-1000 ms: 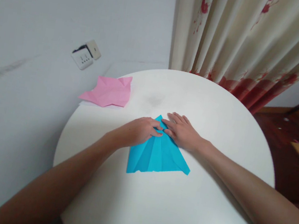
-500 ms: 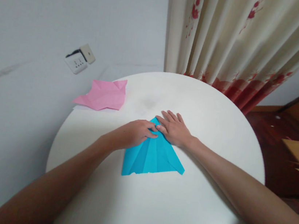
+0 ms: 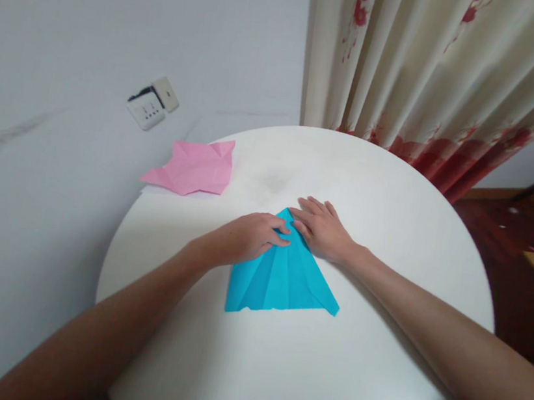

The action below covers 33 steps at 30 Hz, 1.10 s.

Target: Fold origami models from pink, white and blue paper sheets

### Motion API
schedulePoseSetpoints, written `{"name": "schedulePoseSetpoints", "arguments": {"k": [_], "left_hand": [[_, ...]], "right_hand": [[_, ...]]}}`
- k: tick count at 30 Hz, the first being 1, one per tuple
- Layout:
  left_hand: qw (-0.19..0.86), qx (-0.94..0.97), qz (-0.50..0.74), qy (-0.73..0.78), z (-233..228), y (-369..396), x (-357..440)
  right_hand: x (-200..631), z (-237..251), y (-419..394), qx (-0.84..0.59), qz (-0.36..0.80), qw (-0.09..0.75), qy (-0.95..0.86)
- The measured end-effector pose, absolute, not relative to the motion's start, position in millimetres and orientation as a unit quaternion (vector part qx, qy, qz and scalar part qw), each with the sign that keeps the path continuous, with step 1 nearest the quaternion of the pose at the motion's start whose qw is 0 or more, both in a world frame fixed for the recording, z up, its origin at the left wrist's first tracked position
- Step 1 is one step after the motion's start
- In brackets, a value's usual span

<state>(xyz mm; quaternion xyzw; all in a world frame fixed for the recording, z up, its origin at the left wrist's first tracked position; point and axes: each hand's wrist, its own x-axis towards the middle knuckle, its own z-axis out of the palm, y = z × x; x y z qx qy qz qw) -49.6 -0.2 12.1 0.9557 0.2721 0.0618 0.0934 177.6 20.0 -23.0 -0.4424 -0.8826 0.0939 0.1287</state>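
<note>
Both hands stay pressed on the far tip of the blue paper, mid-table: left hand curled loosely, right hand flat and open. Nothing has shifted; pink paper remains far left.

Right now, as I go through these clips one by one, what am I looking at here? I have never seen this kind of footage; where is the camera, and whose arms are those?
There is no machine here. The one picture comes from a camera worn on a person's head, looking forward and down, so the two bare arms entering from the bottom are that person's own.

They work at a round white table. The left hand and the right hand both press flat on the pointed top of a folded blue paper, which lies on the table; neither hand lifts it. A creased pink paper lies at the table's far left edge, untouched. Behind are a grey wall with a wall socket and a flowered curtain.
</note>
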Motion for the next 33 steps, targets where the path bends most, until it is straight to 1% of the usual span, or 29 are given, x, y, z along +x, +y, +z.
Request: {"name": "schedulePoseSetpoints", "arguments": {"k": [14,33], "left_hand": [[0.113,0.955,0.058,0.268,13.2,-0.3,-48.5],[0.115,0.953,0.051,0.274,15.2,-1.6,-46.5]], "right_hand": [[177.9,-24.0,20.2,-0.444,0.091,0.11,-0.885],[178.5,-24.5,19.8,-0.438,0.095,0.115,-0.887]]}}
